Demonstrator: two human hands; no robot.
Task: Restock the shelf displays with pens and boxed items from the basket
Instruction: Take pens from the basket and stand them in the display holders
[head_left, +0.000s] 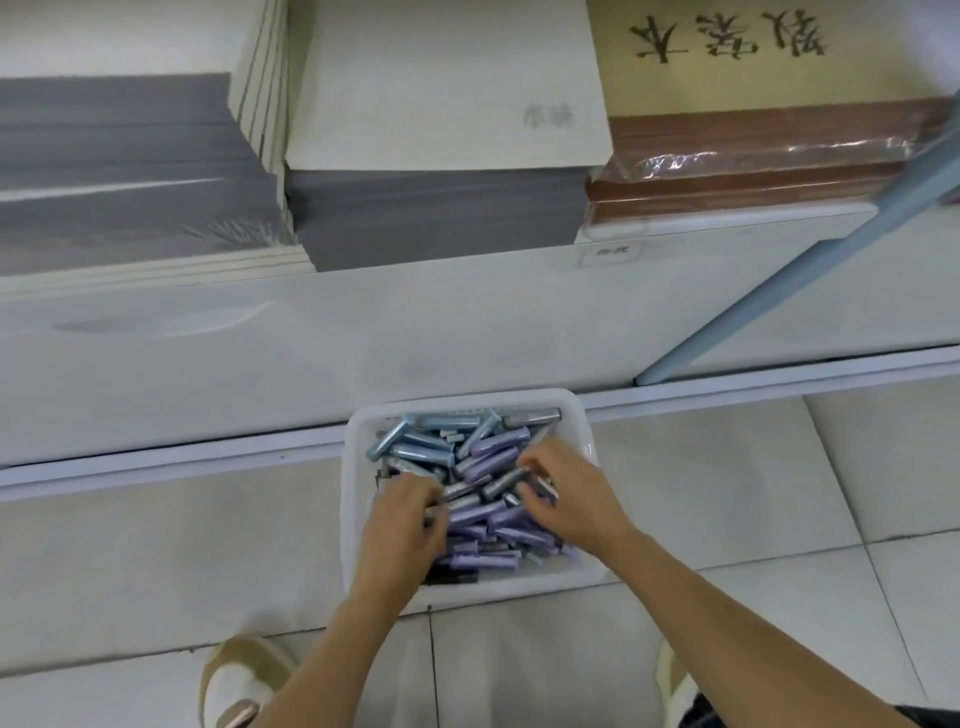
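A white basket stands on the tiled floor, just in front of the low white shelf, with its far rim touching the shelf base or nearly so. It is filled with pens, light blue ones mostly at the far side and purple ones in the middle and near side, all lying across each other without order.

Both hands are inside the basket, on top of the pile. The left hand is at the left part, its fingers bent down into the pens; a grey pen passes under the fingers, but because of the blur I cannot tell if the hand really grips it. The right hand is at the right part, and its fingers and thumb are curled round some pens with dark ends.

On the shelf above lie flat stacks of paper goods: a grey stack at the left, a second grey stack with a cream sheet on top in the middle, and a brown stack wrapped in clear film at the right (a small label sits on the shelf edge below it, not readable). A pale blue post crosses the right side on a slant
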